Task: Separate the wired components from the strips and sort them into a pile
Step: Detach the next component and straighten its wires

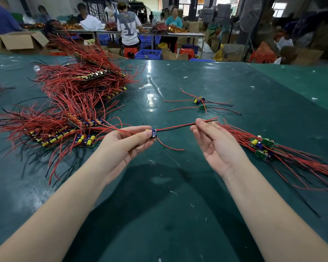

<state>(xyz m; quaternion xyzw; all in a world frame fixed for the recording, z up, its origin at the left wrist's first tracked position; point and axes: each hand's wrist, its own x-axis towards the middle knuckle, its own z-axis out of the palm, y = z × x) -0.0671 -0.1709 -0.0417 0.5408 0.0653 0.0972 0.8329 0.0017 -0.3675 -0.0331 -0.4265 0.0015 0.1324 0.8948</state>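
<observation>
The left hand (125, 140) pinches one small circuit board (153, 133) above the green table (178, 186). The right hand (214, 140) pinches its wires (178, 127). I'd lay it on the pile (261, 146) at the right, wires straight.

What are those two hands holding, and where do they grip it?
One small wired circuit board: the left hand pinches the board itself, and the right hand pinches its red and black wires near their far end.

Electronics assembly workshop

Wired strips (70, 103) heap a green bench (178, 186) at 10 o'clock; workers (128, 27), cartons (21, 41) and crates (149, 53) fill 12 o'clock.
</observation>
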